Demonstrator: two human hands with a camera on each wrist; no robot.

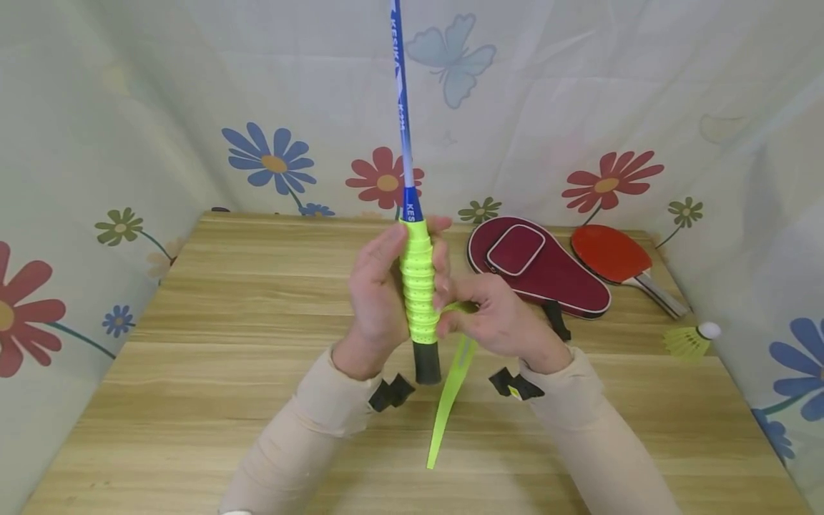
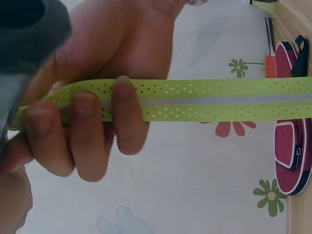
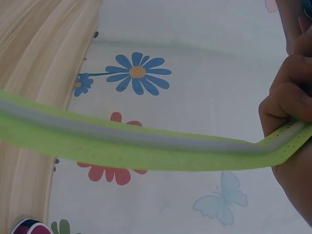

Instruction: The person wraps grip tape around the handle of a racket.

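Observation:
A badminton racket stands upright in the head view, with a blue and white shaft (image 1: 403, 121) and its head out of frame. Yellow-green perforated grip tape (image 1: 420, 286) is wound round most of the handle; the black butt end (image 1: 427, 363) shows below. My left hand (image 1: 378, 290) grips the wrapped handle, fingers behind it. Close by on the right, my right hand (image 1: 492, 315) pinches the tape where it leaves the handle. The tape's loose tail (image 1: 448, 408) hangs down below that hand. In the right wrist view a grey strip runs along the tape (image 3: 146, 146).
On the wooden table (image 1: 270, 272) lie a maroon paddle case (image 1: 547, 265), a red table tennis paddle (image 1: 611, 254) and a yellow shuttlecock (image 1: 692, 340), all to the right. A flowered curtain (image 1: 309, 64) surrounds the table at the back and sides.

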